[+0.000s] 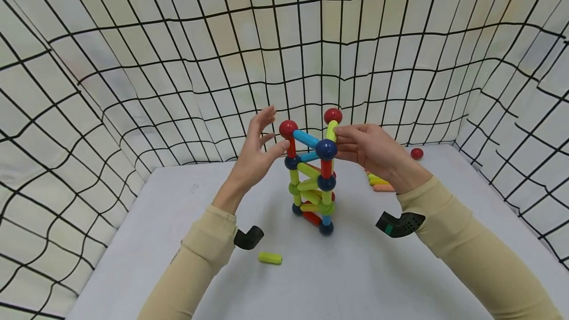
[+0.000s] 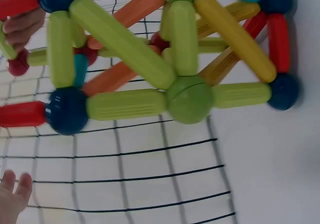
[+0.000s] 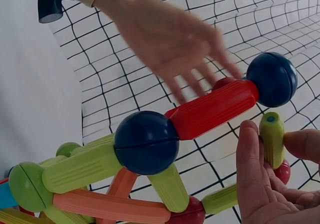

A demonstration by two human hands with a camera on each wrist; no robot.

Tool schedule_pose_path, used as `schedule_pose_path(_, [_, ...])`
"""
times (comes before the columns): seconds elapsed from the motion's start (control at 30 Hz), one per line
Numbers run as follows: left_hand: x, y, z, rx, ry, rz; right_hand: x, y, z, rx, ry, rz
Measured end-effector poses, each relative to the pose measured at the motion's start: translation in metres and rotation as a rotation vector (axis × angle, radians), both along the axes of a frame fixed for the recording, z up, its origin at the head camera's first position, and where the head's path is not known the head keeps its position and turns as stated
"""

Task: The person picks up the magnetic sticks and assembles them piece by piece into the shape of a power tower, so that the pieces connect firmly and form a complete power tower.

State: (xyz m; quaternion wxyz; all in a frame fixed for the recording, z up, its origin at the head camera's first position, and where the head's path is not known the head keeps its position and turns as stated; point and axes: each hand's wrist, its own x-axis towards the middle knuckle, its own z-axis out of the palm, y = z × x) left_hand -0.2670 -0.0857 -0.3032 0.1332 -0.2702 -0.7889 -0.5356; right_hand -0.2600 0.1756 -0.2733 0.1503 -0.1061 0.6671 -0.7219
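A tower (image 1: 308, 184) of coloured magnetic rods and balls stands upright on the table. My right hand (image 1: 373, 149) pinches a yellow-green magnetic rod (image 3: 271, 141) between thumb and fingers at the tower's top. One end of that rod faces the blue top ball (image 3: 272, 79); a red ball (image 1: 333, 116) sits by its other end. To the tower's left, my left hand (image 1: 251, 162) has its fingers spread, thumb close to the upright red rod (image 1: 291, 147) under another red ball (image 1: 288, 128). Its fingertips (image 2: 24, 186) show apart from the tower in the left wrist view.
One loose yellow-green rod (image 1: 270, 258) lies in front of the tower on the white table (image 1: 186, 270). Behind my right hand are several yellow and orange rods (image 1: 383, 187) and a loose red ball (image 1: 417, 153). Black netting (image 1: 213, 63) over pale cloth surrounds the back and sides.
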Motion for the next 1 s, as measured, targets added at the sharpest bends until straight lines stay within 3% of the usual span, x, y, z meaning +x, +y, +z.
schedule_pose_path(0.17, [0.014, 0.019, 0.016, -0.19, 0.244, 0.048, 0.0, -0.001, -0.001, 0.024, 0.011, -0.002])
schedule_pose_path(0.33, [0.019, 0.038, 0.024, -0.284, 0.314, 0.063, 0.0, -0.001, -0.003, 0.011, 0.01, 0.005])
schedule_pose_path(0.73, [0.019, 0.04, 0.025, -0.326, 0.308, 0.05, 0.002, 0.0, -0.001, -0.02, -0.002, 0.02])
schedule_pose_path(0.87, [0.017, 0.032, 0.022, -0.259, 0.22, -0.007, 0.005, 0.004, -0.007, -0.002, 0.0, 0.021])
schedule_pose_path(1.0, [0.01, 0.013, 0.012, -0.09, 0.039, -0.093, 0.012, 0.012, -0.026, 0.146, 0.075, 0.037])
